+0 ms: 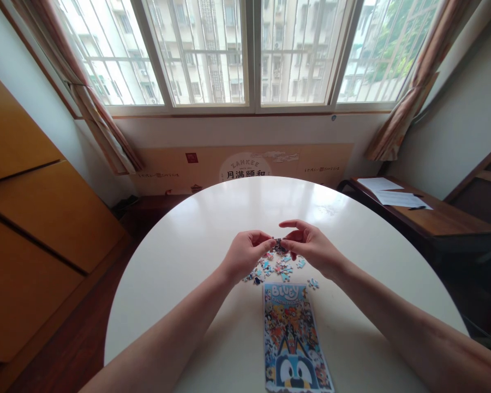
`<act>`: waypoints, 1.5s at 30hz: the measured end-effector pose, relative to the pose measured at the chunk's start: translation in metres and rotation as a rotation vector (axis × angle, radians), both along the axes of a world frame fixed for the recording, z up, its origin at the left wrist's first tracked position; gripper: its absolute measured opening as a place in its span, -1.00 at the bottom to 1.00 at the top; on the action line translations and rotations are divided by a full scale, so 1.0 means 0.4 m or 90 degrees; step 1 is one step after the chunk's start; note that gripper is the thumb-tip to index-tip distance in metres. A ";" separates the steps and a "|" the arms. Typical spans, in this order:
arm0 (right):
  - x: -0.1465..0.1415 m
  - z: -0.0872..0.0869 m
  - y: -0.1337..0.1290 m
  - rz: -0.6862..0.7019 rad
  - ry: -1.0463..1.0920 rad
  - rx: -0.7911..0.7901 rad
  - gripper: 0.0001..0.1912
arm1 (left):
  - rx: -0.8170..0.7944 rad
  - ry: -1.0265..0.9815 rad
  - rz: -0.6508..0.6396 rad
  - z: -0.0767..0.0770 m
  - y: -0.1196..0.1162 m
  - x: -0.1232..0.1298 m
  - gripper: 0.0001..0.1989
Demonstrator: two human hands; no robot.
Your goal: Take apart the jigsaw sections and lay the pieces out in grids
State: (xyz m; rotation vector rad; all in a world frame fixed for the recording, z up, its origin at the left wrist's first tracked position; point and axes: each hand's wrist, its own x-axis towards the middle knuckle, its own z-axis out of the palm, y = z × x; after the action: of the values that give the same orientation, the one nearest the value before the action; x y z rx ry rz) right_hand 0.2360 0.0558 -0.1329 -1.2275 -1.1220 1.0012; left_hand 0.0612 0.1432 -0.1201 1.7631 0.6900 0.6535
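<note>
My left hand and my right hand meet above the middle of the white table. Between their pinched fingertips is a small dark cluster of puzzle pieces; how many are joined is too small to tell. Thumb and index finger of each hand press on it from either side, and one finger of my right hand stretches out above. Just below the hands lie loose puzzle pieces, mostly light blue with some red and dark ones. Nearer to me, a colourful Bluey picture sheet lies flat.
The round white table fills the centre. One loose blue piece lies by my right wrist. A wooden side table with papers stands at the right, a wooden cabinet at the left. Behind is a window.
</note>
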 end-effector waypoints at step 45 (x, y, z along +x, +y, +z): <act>-0.004 -0.012 0.011 -0.033 0.007 0.031 -0.75 | 0.180 0.124 -0.034 0.019 -0.003 -0.008 -0.72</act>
State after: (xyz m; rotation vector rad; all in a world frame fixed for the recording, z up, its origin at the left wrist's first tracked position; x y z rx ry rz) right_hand 0.2343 0.0603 -0.1378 -1.2045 -1.0937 0.9352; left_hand 0.0582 0.1418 -0.1125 2.1203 0.7045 0.5684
